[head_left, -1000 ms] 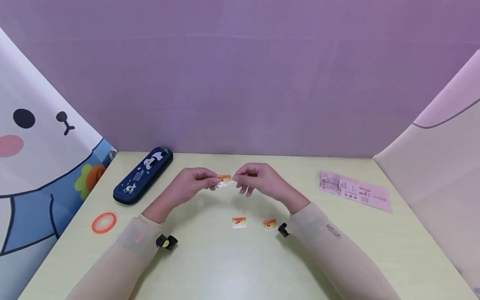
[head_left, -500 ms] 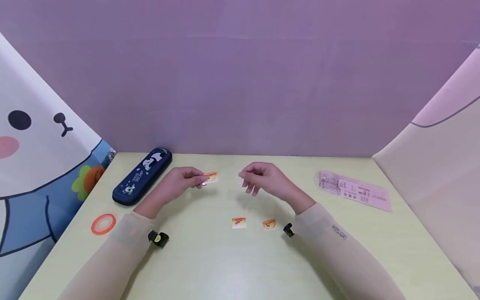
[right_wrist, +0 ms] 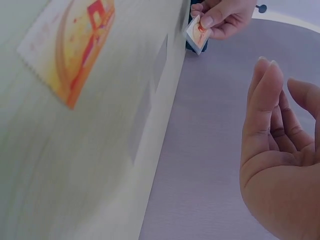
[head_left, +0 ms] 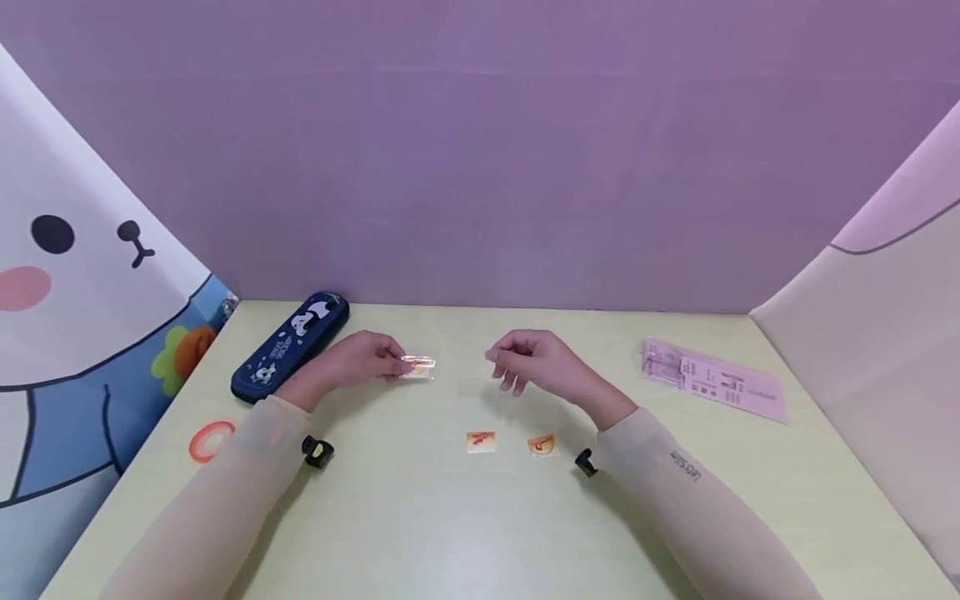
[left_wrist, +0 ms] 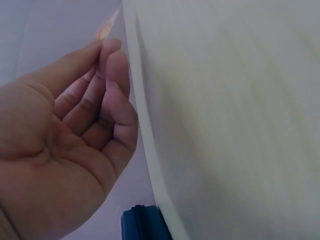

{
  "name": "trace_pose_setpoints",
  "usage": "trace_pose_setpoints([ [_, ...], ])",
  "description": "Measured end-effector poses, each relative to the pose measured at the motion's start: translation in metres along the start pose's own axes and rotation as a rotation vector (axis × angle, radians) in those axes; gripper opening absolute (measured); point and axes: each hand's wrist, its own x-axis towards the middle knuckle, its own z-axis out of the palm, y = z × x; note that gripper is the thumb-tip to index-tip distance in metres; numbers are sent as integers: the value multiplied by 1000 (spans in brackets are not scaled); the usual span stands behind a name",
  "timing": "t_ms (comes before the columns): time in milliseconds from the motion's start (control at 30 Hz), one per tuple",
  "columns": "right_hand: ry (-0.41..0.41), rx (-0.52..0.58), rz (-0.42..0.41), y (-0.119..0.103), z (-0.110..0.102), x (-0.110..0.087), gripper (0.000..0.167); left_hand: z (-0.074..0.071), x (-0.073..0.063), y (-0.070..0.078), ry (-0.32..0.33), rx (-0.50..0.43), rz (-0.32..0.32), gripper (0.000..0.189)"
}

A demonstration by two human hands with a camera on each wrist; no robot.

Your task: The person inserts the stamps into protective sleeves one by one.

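Note:
My left hand pinches a small orange-and-white stamp with a shiny clear covering between thumb and fingertips. In the right wrist view the same stamp shows near the blue case. My right hand hovers over the table with bent, relaxed fingers. The right wrist view shows a gap between its thumb and fingers, with nothing seen in it. Below lie two similar cards: a left stamp and a right stamp, the latter's serrated edge showing up close in the right wrist view.
A dark blue pencil case lies at the back left, partly behind my left hand. An orange tape ring is beside my left sleeve. A pink packet lies at the right. Faint clear rectangles lie near the far edge.
My left hand has drawn the stamp left, away from my right hand, and lowered it slightly; its covering now glints. My right hand has shifted slightly right.

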Motion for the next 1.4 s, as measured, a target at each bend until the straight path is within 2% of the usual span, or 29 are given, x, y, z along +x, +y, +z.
trace_pose_setpoints([
  [167,-1,1,1,2,1,-1,20,-3,3,0,-25,98,3,16],
  [467,-12,5,13,6,2,-1,20,-5,4,0,-120,148,-56,18],
  [800,-26,-13,30,11,4,0,33,-5,5,0,-114,188,-72,24],
  [1067,-39,-24,25,15,7,0,34,-5,7,-1,-102,136,-116,29],
  [1400,-48,-24,22,15,6,0,35,-5,5,2,-96,156,-131,35],
])
